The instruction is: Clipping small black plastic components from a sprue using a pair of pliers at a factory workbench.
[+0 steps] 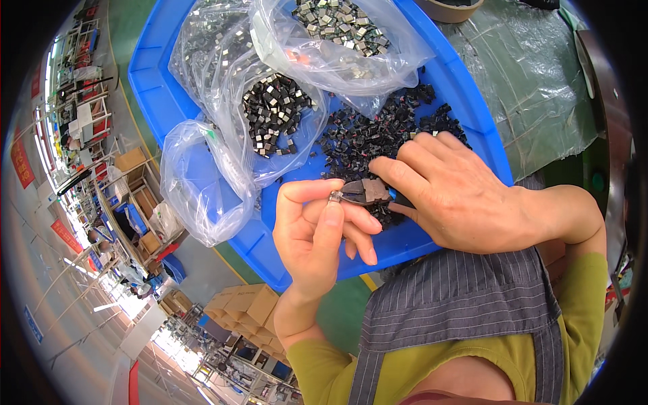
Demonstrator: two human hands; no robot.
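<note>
My left hand (307,233) pinches a small silvery metal part (335,196) between thumb and forefinger, its other fingers loosely curled. My right hand (452,192) is wrapped round a pair of pliers (364,192) with brownish tape at the joint and a bit of blue on the handle. The pliers' tips reach the small part; whether they grip it is too small to tell. Beneath both hands lies a heap of black plastic scraps (361,138) in a large blue tray (150,84).
Clear plastic bags (196,185) in the tray hold many small black and metal pieces (273,111), with more metal pieces (341,27) at the far side. A round brown container (449,10) and a plastic-covered surface (520,81) lie beyond. Cardboard boxes (246,307) stand at lower left.
</note>
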